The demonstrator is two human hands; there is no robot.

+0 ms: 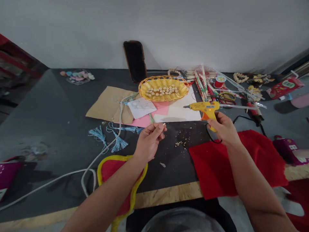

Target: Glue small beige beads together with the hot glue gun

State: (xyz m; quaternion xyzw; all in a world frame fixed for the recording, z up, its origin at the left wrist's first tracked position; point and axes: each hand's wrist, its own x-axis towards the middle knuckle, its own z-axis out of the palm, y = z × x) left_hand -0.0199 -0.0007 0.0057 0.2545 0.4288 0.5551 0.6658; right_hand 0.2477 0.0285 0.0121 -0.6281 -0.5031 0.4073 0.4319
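My right hand [223, 127] is wrapped round the handle of a yellow glue gun [205, 107] with an orange trigger; its nozzle points left and a clear glue stick [235, 106] sticks out the back. Between thumb and fingertips, my left hand [151, 140] pinches a tiny pale piece [164, 124], too small to name. Small pale beads [181, 143] lie scattered on the dark table between my hands. Beyond them stands a yellow woven basket [142, 91] holding several small, flower-like pale pieces [161, 91].
Blue tassels [119, 143] and a white cord [106, 148] lie at left. Red cloth [210, 167] is under my right forearm. A phone [135, 61] leans on the wall. Chopsticks [201, 85], a red thread spool [219, 82], scissors [227, 96] and a drink carton [286, 87] crowd the right.
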